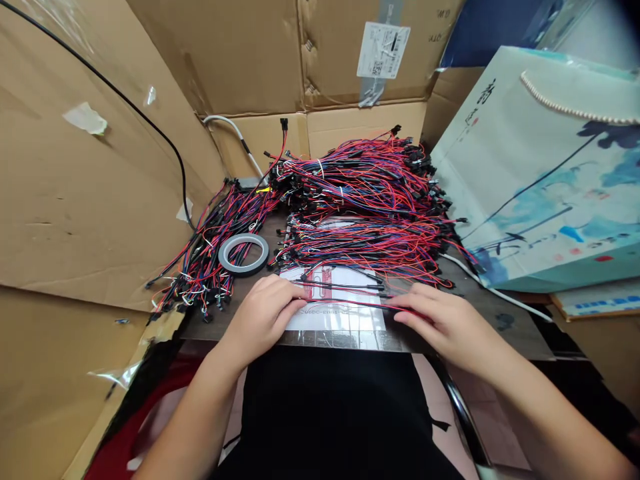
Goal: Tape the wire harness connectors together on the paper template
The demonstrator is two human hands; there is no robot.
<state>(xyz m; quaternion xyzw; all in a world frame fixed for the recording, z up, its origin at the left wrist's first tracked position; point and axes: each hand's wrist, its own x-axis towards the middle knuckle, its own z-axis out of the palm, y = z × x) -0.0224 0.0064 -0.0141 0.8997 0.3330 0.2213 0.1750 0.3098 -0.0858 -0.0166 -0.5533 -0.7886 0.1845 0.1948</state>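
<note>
A thin red and black wire strand (350, 305) stretches between my two hands over a printed sheet (340, 320) near the table's front edge. My left hand (267, 308) is closed on its left end, fingertips pressed together. At the right, my right hand (437, 313) pinches the strand between thumb and fingers. A few dark-tipped wires (350, 285) lie on the sheet just behind the strand. Behind them is a wide layer of red, blue and black wires (365, 243) with black connectors.
Tied wire bundles (360, 173) are piled at the back, with more wires (215, 247) at the left. A tape roll (243, 254) lies on the left wires. Cardboard (75, 167) and a light blue bag (545, 167) flank the table (415, 340). A white cable (495, 290) crosses its right side.
</note>
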